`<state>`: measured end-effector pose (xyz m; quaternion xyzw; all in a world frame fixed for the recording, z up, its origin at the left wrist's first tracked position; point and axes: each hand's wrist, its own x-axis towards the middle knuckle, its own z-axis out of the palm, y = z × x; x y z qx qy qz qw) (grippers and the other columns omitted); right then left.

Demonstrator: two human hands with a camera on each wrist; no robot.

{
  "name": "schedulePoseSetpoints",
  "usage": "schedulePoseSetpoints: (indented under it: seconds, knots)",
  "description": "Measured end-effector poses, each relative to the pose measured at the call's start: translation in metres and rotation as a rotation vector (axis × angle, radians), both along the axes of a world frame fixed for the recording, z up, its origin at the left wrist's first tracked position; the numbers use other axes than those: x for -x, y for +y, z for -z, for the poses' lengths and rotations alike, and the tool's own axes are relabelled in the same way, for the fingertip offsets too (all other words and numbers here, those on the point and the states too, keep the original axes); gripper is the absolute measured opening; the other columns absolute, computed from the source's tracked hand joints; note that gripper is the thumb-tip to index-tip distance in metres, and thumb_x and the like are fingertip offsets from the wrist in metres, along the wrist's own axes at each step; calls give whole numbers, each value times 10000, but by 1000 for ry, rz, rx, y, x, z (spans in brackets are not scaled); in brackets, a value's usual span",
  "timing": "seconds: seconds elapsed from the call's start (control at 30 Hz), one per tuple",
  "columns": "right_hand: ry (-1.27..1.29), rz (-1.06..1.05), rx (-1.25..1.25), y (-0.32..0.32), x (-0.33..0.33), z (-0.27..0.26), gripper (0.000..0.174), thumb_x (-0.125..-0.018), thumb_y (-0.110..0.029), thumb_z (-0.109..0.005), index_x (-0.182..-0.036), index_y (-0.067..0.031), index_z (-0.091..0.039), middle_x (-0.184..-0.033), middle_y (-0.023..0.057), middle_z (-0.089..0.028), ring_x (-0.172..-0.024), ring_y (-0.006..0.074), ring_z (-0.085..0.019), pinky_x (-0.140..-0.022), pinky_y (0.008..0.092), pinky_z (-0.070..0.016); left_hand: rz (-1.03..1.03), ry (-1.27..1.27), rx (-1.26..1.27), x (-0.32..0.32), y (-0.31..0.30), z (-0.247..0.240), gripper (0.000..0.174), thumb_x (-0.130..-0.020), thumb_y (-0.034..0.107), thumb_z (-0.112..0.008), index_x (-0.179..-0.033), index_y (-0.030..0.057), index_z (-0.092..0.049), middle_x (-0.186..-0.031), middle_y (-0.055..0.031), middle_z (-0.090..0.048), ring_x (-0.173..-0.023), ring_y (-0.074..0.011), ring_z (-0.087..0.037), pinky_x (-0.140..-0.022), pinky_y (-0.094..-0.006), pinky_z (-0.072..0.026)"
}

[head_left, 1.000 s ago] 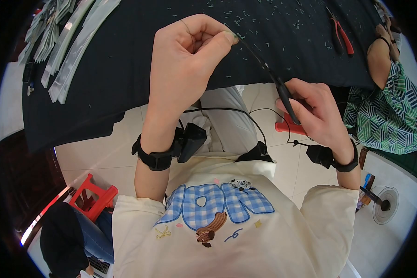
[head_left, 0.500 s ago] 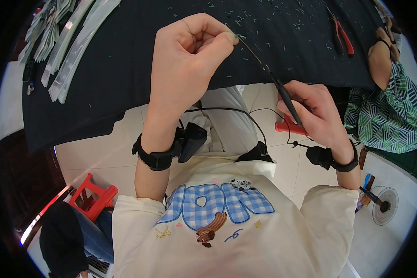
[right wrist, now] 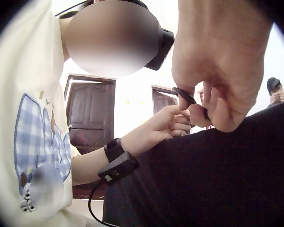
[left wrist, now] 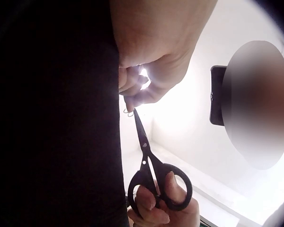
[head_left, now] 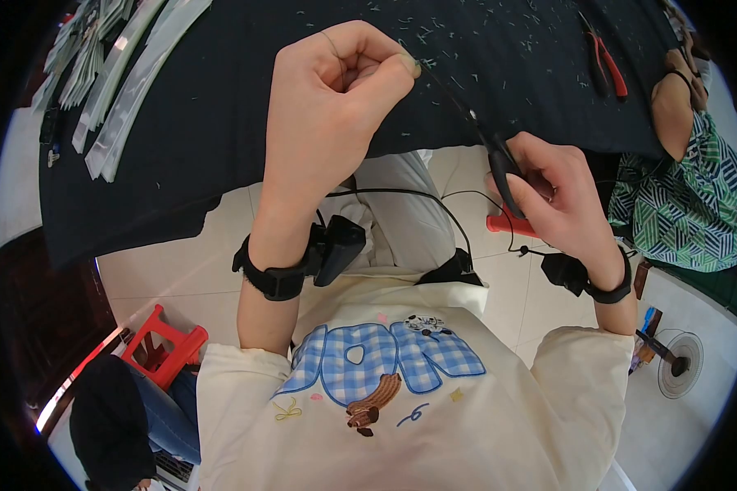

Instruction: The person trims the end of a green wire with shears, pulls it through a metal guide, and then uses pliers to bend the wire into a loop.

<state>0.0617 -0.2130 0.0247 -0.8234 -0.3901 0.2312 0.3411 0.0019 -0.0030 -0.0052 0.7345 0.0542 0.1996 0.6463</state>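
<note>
- We note the left hand (head_left: 327,106) raised over the near edge of the table (head_left: 221,139), fingers curled in, thumb and forefinger pinching a thin wire (left wrist: 128,112).
- The wire sits at the left fingertips, above the table's dark cover; only a small looped end shows below the fingers in the left wrist view.
- The right hand (head_left: 553,200) grips black scissors (left wrist: 149,163), fingers through the handle rings, thumb side up.
- The scissors point up and left from the right hand; their tip meets the wire just under the left fingertips. The blades look together in the left wrist view; we cannot tell whether they bite the wire.
- The two hands are near each other, joined only by the scissors and wire.
- Small pale scraps (head_left: 434,33) lie scattered on the cover beyond the hands.
- Red-handled pliers (head_left: 606,65) lie on the far right of the table, well apart from both hands.
- Clear plastic sleeves (head_left: 123,90) lie stacked at the table's left edge.
- A second person in a green patterned top (head_left: 684,204) sits at the right.
- A red stool (head_left: 168,348) stands on the floor at lower left.
</note>
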Motion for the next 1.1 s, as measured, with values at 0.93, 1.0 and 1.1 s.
schedulePoseSetpoints:
  seconds: [0.93,1.0,1.1]
  knots:
    - [-480,37,43,4,9,3,223,-726,-160,-637,-761,-17,-470,-585,78,-473,-528,223,-507,-484,315,-390,2,22,17,0,0,-1,92,-769,88,-576,-764,15,-631,-603,40,-524,-483,1,-325,-431,-175,-197]
    - [-486,33,51,4,9,4,225,-724,-161,-638,-760,-18,-469,-586,78,-471,-531,224,-503,-488,317,-389,2,24,16,0,0,-1,92,-769,88,-576,-764,15,-631,-602,40,-523,-483,1,-325,-431,-175,-198]
    - [-496,31,59,4,8,5,230,-720,-166,-640,-761,-20,-468,-586,76,-464,-538,230,-495,-495,323,-385,1,24,12,0,0,-1,92,-770,89,-576,-765,15,-631,-598,41,-520,-483,1,-325,-431,-175,-198]
